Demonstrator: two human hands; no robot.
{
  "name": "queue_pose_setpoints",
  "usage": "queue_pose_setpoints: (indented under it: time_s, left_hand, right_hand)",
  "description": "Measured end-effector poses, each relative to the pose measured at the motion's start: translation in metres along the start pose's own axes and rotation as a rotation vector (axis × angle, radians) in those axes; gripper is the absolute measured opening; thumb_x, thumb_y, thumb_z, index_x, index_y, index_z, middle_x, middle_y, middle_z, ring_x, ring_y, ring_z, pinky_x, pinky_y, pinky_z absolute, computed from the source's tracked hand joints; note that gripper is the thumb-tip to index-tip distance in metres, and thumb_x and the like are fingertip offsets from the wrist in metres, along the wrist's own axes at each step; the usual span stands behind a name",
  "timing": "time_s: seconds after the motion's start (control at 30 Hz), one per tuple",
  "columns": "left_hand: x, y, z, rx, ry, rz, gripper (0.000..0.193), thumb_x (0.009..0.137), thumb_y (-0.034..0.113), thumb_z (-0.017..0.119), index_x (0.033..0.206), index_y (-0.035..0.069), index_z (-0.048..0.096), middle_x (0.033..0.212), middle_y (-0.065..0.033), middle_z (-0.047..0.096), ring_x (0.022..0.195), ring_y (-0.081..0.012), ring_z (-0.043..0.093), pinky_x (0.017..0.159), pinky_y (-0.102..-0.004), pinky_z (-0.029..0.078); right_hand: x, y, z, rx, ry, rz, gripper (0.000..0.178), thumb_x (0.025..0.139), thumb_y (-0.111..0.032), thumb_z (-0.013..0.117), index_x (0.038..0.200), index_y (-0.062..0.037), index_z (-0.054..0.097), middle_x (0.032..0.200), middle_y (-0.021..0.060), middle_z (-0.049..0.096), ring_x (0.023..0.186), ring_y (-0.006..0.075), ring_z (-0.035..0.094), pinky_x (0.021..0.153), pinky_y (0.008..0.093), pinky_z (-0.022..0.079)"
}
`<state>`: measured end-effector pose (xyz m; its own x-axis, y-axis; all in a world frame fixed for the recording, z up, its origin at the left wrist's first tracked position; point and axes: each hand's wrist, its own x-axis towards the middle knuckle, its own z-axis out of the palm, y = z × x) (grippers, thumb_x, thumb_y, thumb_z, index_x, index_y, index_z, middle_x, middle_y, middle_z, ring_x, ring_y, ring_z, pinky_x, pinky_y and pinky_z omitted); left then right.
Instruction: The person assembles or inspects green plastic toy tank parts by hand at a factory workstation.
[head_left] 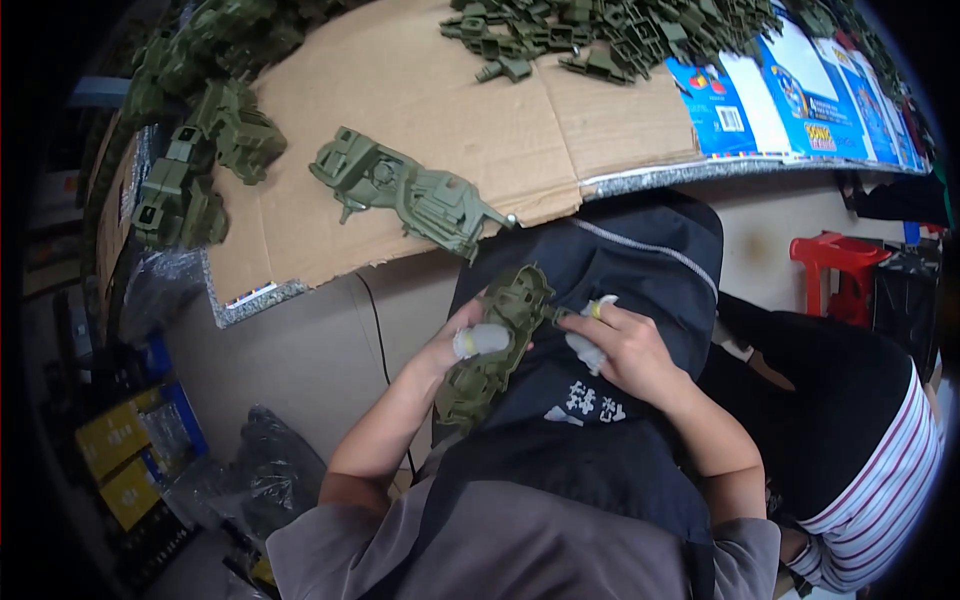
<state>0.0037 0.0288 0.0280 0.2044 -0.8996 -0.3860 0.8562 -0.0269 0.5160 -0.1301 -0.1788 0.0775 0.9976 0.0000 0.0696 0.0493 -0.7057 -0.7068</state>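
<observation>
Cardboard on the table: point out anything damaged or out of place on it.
The cardboard looks damaged: its front edge is ragged and torn. The lone green part there seems to poke past that edge, so it looks out of place.

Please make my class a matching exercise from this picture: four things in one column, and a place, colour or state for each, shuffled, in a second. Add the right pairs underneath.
Column one
1. Stool
2. Long green shell
3. Lone green part
4. Heap of small green parts

Column two
A. Lying on the cardboard, by its near edge
B. Red, at the picture's right
C. Along the cardboard's far side
D. Held in the left hand

Pairs: 1-B, 2-D, 3-A, 4-C
</observation>
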Motion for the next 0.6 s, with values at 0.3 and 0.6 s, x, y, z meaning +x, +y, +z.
queue_pose_setpoints:
  time_s: [0.3,0.6]
  left_hand:
    - [0.014,-0.012,-0.007,0.562,0.048,-0.068,0.063,0.076,0.02,0.067,0.129,0.002,0.039,0.115,-0.0074,0.054,0.097,-0.0119,0.054,0.081,-0.0256,0.045]
    - [0.021,-0.01,-0.017,0.623,0.114,-0.143,0.043,0.076,0.017,0.067,0.114,0.002,0.052,0.098,-0.0021,0.06,0.085,-0.0065,0.055,0.073,-0.024,0.046]
  right_hand:
    - [0.004,0.01,0.033,-0.014,-0.251,0.189,0.041,0.057,0.006,0.053,0.097,-0.0039,0.059,0.077,0.0147,0.06,0.071,0.0313,0.06,0.061,0.0384,0.05]
    - [0.018,0.032,0.045,0.084,-0.273,0.085,0.038,0.058,0.006,0.05,0.094,-0.0008,0.06,0.081,0.0178,0.062,0.076,0.0336,0.061,0.068,0.041,0.05]
